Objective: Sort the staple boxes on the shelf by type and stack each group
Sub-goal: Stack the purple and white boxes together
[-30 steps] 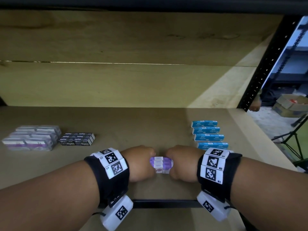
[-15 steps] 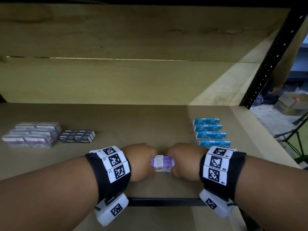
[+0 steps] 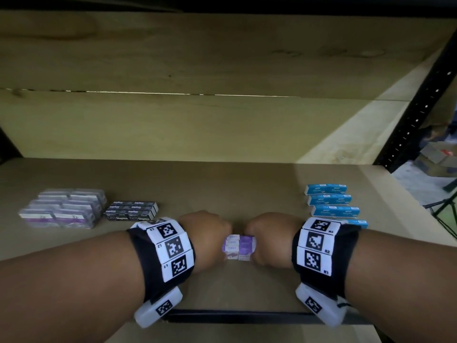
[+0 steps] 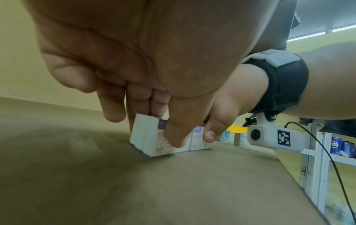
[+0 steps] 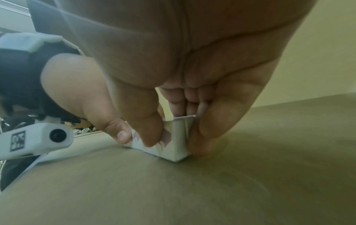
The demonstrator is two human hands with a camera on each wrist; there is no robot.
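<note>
Purple-and-white staple boxes (image 3: 238,246) on the brown shelf (image 3: 222,184), left hand (image 3: 206,240) and right hand (image 3: 270,237) each with a narrow grip pinching opposite ends.

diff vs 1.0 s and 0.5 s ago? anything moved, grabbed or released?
No visible change. Both the left hand and the right hand still grip the purple-and-white boxes from either side near the shelf's front edge, nothing let go. The blue boxes, black boxes and wrapped packs lie where they were; only the head camera shifted slightly.
</note>
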